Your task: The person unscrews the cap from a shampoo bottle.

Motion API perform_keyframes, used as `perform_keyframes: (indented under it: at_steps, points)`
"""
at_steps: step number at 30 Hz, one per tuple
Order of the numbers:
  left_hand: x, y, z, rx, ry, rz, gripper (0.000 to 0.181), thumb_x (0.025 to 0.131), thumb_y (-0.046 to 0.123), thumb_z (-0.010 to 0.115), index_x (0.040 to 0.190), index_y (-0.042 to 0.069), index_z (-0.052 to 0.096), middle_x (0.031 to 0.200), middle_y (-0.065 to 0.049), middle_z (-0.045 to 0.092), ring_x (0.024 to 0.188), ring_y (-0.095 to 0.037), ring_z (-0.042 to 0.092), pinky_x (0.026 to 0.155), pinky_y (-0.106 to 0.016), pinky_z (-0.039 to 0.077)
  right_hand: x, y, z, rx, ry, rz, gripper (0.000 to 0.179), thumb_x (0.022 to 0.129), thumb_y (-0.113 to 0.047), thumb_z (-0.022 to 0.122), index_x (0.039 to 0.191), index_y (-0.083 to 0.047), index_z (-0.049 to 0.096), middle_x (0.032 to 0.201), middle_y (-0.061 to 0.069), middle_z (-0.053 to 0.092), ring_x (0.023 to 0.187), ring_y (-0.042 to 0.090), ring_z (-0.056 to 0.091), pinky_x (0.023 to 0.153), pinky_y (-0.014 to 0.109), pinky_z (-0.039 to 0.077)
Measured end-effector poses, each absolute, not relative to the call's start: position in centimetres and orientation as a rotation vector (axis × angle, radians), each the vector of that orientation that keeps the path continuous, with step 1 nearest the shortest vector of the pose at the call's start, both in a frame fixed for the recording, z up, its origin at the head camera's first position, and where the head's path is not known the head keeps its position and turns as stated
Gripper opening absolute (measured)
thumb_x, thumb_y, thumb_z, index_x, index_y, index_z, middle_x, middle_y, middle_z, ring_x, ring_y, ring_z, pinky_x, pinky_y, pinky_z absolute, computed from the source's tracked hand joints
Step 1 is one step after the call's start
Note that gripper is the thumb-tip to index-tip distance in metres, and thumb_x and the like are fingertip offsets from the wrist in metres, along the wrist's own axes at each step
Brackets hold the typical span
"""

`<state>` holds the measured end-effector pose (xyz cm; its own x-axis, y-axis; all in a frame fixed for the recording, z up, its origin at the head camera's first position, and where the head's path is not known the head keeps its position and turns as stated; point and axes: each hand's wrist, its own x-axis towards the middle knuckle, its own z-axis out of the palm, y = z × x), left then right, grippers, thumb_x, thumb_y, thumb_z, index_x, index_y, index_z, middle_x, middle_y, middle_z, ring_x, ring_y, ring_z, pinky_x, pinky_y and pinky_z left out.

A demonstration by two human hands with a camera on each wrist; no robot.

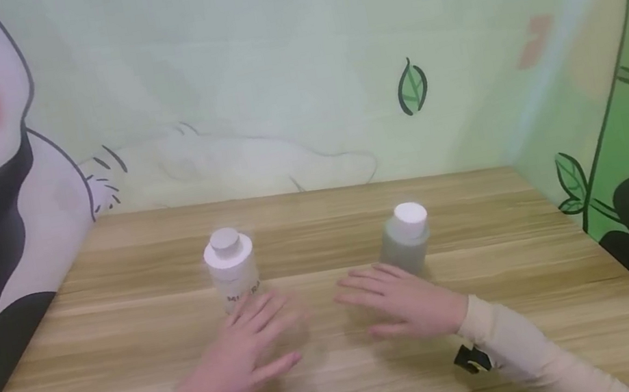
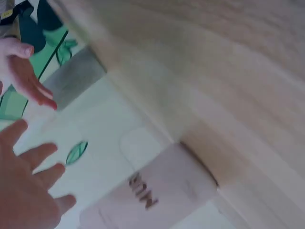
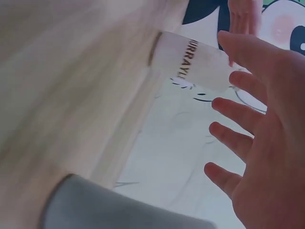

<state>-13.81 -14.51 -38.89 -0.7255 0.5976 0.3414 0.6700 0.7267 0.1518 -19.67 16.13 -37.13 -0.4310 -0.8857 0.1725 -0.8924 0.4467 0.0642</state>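
Observation:
A white bottle [image 1: 232, 269] with dark lettering and a stepped cap stands upright on the left half of the table. Right of it stands a grey bottle [image 1: 405, 246] with a white cap. My left hand [image 1: 238, 354], fingers spread, hovers in front of the white bottle and covers its lower edge in the head view. In front of the grey bottle is my right hand [image 1: 404, 302], its fingers extended toward the left hand. Neither hand holds anything. The right wrist view shows the lettered white bottle [image 3: 188, 62] beyond the right fingers and the grey bottle [image 3: 114, 207] low in front.
The wood-grain table [image 1: 308, 232] ends at a pale green backdrop [image 1: 270, 78] with painted pandas, leaves and bamboo. A black strap piece [image 1: 472, 360] shows under the right sleeve. Between the two bottles lies a stretch of bare wood.

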Motion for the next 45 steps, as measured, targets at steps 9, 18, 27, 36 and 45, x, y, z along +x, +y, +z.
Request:
perform_keyframes:
  at_steps: [9, 18, 27, 36, 45]
  points:
    - [-14.6, -18.8, -35.9, -0.649, -2.676, -0.571, 0.07, 0.091, 0.039, 0.063, 0.152, 0.028, 0.031, 0.16, -0.008, 0.027, 0.148, -0.037, 0.02, 0.117, -0.064, 0.009, -22.3, 11.8, -33.3, 1.579, -2.567, 0.239, 0.061, 0.095, -0.036, 0.058, 0.149, -0.016, 0.036, 0.153, 0.007, 0.04, 0.14, 0.029, 0.04, 0.116, 0.049, 0.031]
    - [-16.2, -21.7, -35.9, -0.481, -2.705, -0.718, 0.076, 0.092, 0.035, 0.063, 0.154, 0.019, 0.023, 0.159, -0.015, 0.025, 0.147, -0.039, 0.021, 0.117, -0.063, 0.009, -25.6, 6.4, -31.3, 1.583, -2.602, 0.385, 0.063, 0.095, -0.03, 0.06, 0.15, -0.012, 0.035, 0.152, 0.008, 0.042, 0.138, 0.027, 0.044, 0.115, 0.043, 0.035]
    - [-20.3, -22.5, -38.0, -0.264, -2.768, -1.301, 0.098, 0.088, 0.058, 0.059, 0.155, 0.029, -0.005, 0.164, -0.008, 0.007, 0.149, -0.038, 0.015, 0.114, -0.066, 0.017, -26.7, 0.7, -30.6, 1.447, -2.629, 0.647, 0.059, 0.097, -0.033, 0.056, 0.15, -0.02, 0.035, 0.151, 0.003, 0.044, 0.138, 0.025, 0.044, 0.114, 0.046, 0.034]
    - [-22.0, -20.3, -39.4, -0.359, -2.654, -1.641, 0.105, 0.086, 0.044, 0.069, 0.154, 0.032, -0.009, 0.155, -0.018, 0.03, 0.141, -0.039, 0.035, 0.11, -0.067, 0.025, -27.2, -2.2, -31.3, 1.434, -2.575, 0.59, 0.05, 0.095, -0.034, 0.06, 0.14, -0.014, 0.05, 0.141, 0.005, 0.056, 0.126, 0.023, 0.056, 0.108, 0.042, 0.043]
    - [-22.6, -20.3, -39.4, -0.379, -2.601, -1.659, 0.097, 0.082, 0.026, 0.076, 0.154, 0.019, 0.012, 0.138, -0.017, 0.051, 0.127, -0.037, 0.051, 0.107, -0.06, 0.036, -27.5, -2.9, -31.7, 1.501, -2.497, 0.585, 0.042, 0.094, -0.026, 0.062, 0.132, -0.009, 0.057, 0.125, 0.007, 0.066, 0.11, 0.019, 0.064, 0.092, 0.028, 0.052]
